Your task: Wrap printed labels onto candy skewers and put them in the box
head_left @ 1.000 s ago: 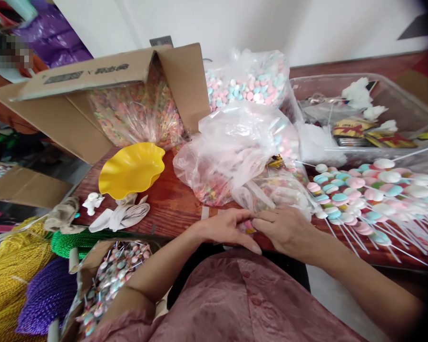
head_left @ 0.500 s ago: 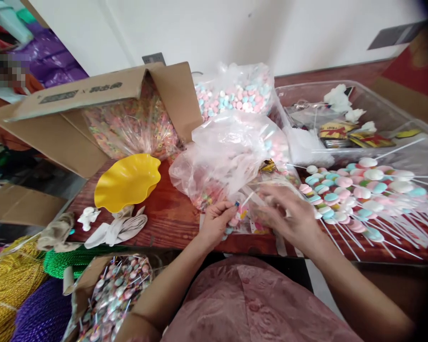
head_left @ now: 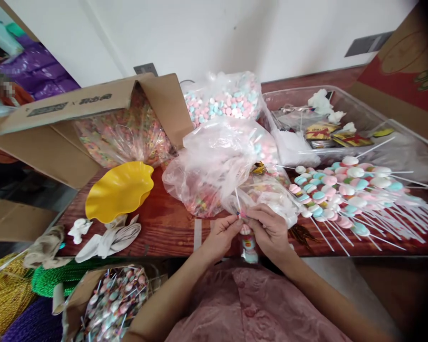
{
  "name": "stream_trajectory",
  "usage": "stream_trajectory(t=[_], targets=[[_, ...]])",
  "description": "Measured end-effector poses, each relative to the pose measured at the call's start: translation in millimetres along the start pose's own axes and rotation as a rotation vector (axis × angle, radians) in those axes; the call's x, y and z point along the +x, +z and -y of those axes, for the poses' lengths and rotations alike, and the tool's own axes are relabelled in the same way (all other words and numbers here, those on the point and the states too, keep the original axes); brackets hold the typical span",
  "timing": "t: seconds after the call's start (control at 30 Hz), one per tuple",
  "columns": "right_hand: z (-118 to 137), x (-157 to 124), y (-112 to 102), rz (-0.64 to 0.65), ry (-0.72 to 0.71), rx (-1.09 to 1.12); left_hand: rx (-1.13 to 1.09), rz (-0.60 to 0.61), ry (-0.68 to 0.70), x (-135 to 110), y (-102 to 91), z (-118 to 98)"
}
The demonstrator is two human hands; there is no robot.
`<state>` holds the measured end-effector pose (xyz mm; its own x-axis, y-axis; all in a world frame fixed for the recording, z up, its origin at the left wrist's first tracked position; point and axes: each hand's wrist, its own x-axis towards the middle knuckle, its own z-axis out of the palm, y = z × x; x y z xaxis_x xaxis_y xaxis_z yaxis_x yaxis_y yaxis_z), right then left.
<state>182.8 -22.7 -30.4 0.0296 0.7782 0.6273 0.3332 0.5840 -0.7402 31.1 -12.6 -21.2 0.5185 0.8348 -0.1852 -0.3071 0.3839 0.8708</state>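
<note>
My left hand [head_left: 219,236] is closed, its thumb and fingertips pinching the gathered neck of a wrapped marshmallow lollipop [head_left: 248,246]. My right hand [head_left: 271,233] pinches the same neck from the other side. The lollipop hangs head down in clear wrap, with its white stick [head_left: 238,199] pointing up and away. A small pink and blue bit, perhaps a tie, shows between the fingertips. Just beyond my hands lies a crumpled clear bag [head_left: 203,185] with colourful candies in it. Right of them, unwrapped marshmallow lollipops [head_left: 342,190] are heaped, and gold twist ties [head_left: 302,235] lie close by.
A yellow wavy bowl [head_left: 119,192] and whitish cloth gloves [head_left: 110,242] lie left. Behind stand an open cardboard box [head_left: 103,102], a bag of pastel marshmallows [head_left: 224,97] and a clear plastic bin [head_left: 296,156]. Below the table edge, a carton [head_left: 74,297] holds wrapped lollipops.
My right hand has come in from the right to meet my left at the lollipop's neck. The lollipop now hangs between both hands, nearer the table's front edge. The view has shifted slightly.
</note>
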Motion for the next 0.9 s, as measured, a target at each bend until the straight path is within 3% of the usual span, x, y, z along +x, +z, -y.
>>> stream_trajectory(t=[0.13, 0.23, 0.33, 0.4, 0.5, 0.6, 0.7, 0.77, 0.9], targets=[[-7.7, -3.3, 12.7, -0.091, -0.081, -0.048, -0.064, -0.005, -0.01, 4.0, 0.8, -0.2], [-10.0, -2.6, 17.1, -0.11, 0.0, 0.006, -0.103, 0.008, -0.062, 9.6, -1.3, -1.6], [-7.5, 0.0, 6.8, -0.142, 0.067, -0.009, -0.155, 0.007, -0.143, 11.4, -5.1, -4.3], [-4.0, 1.2, -7.5, -0.05, -0.119, -0.181, -0.168, 0.032, -0.183, 9.4, -8.9, -6.5], [2.8, 0.7, -29.5, 0.299, -0.482, -0.523, -0.122, 0.2, -0.275, 5.1, -17.6, -9.4], [8.9, -3.7, -40.5, 0.463, -0.591, -0.663, -0.005, 0.405, -0.424, 4.1, -27.0, -10.9], [11.3, -12.3, -39.1, 0.493, -0.595, -0.686, 0.267, 0.568, -0.473, 3.4, -28.7, -14.3], [10.7, -19.0, -34.3, 0.506, -0.505, -0.711, 0.635, 0.594, -0.328, 0.1, -23.4, -18.9], [12.1, -27.9, -25.4, 0.509, -0.118, -0.71, 1.434, 0.318, 0.144, -7.9, -7.1, -26.5]])
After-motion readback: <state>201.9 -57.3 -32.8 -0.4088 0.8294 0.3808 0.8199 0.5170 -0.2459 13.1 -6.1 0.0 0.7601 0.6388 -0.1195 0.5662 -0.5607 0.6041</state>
